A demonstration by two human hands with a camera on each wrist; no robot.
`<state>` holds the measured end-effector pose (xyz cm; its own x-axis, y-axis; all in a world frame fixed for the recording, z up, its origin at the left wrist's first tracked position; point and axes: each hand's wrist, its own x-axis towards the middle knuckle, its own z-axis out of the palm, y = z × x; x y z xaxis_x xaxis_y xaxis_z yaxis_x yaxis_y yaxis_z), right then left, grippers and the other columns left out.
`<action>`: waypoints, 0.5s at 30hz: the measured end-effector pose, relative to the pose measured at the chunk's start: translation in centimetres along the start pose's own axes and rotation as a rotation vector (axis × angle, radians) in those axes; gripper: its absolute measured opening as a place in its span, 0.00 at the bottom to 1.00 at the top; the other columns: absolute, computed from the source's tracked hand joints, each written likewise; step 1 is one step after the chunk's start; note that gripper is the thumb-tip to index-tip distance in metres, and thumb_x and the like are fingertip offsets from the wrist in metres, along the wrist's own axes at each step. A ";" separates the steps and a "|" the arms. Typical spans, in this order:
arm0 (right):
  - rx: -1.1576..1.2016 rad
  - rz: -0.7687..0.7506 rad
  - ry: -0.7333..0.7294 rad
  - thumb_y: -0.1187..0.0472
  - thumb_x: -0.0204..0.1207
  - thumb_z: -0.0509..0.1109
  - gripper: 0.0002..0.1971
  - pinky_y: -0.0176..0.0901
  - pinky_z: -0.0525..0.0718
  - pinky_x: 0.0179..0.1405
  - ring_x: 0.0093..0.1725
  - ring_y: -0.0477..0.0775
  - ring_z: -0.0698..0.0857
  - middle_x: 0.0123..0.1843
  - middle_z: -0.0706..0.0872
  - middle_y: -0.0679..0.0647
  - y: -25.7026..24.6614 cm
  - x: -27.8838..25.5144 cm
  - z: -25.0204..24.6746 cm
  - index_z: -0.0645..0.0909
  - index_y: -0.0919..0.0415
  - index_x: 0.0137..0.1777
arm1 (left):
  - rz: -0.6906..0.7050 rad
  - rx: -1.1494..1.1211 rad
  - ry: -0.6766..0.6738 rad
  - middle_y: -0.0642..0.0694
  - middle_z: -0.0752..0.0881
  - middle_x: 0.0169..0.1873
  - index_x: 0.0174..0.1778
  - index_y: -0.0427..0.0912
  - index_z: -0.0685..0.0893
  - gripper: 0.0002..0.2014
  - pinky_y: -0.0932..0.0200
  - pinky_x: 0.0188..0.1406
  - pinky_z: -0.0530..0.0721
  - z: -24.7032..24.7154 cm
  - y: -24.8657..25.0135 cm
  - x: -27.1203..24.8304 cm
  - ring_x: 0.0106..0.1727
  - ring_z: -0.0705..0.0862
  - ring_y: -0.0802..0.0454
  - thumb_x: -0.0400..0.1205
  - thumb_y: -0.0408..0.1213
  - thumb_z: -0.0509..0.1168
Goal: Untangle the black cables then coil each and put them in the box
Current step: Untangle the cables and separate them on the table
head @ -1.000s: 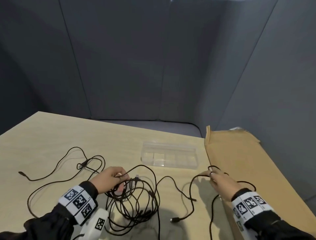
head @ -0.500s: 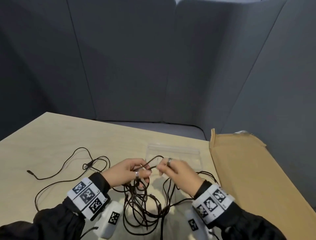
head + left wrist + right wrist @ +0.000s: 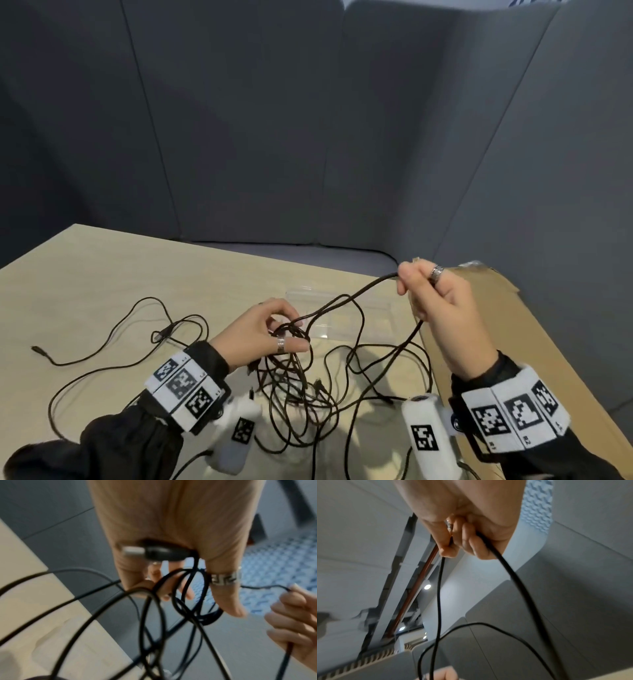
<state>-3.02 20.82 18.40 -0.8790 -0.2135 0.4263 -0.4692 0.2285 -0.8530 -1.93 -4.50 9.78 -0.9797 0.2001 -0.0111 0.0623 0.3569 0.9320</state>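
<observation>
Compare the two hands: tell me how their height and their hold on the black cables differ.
The right hand is raised above the table; the left hand sits lower, just over the tangle.
The right hand grips one bend of cable, stretched taut towards the left; the left hand holds several bunched loops and, in the left wrist view, a USB plug.
Both wear a ring and are closed on cable.

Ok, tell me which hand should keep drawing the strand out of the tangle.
Probably the right hand: it pinches one strand, raised clear above the table. The left hand grips the knotted bundle and a plug, so it suits anchoring.
</observation>
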 end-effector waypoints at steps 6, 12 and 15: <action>0.057 0.162 0.154 0.51 0.81 0.63 0.18 0.34 0.60 0.22 0.23 0.46 0.59 0.22 0.61 0.44 3.1 0.3 -1.9 0.74 0.54 0.29 | -0.097 -0.248 -0.021 0.51 0.86 0.29 0.39 0.45 0.83 0.04 0.68 0.33 0.77 0.2 -1.1 -0.6 0.32 0.82 0.60 0.79 0.39 0.67; -0.326 0.336 -0.363 0.56 0.80 0.65 0.06 0.39 0.79 0.31 0.26 0.43 0.77 0.37 0.84 0.46 5.8 -0.8 -2.7 0.82 0.46 0.52 | -0.151 -0.320 0.071 0.37 0.88 0.29 0.43 0.41 0.73 0.06 0.61 0.27 0.79 0.0 -0.7 -1.0 0.31 0.80 0.44 0.85 0.37 0.56; -0.356 0.274 -0.537 0.51 0.77 0.68 0.22 0.39 0.83 0.39 0.28 0.43 0.80 0.51 0.82 0.43 5.4 -1.3 -0.8 0.68 0.32 0.68 | -0.161 -0.242 0.064 0.38 0.87 0.27 0.43 0.40 0.73 0.07 0.63 0.22 0.74 0.4 -0.5 -0.7 0.20 0.76 0.51 0.86 0.36 0.56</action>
<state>-4.44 23.10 13.49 -0.8491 -0.5226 -0.0765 -0.3163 0.6191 -0.7188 -1.21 -4.49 9.19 -0.9838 0.0982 -0.1502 -0.1346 0.1497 0.9795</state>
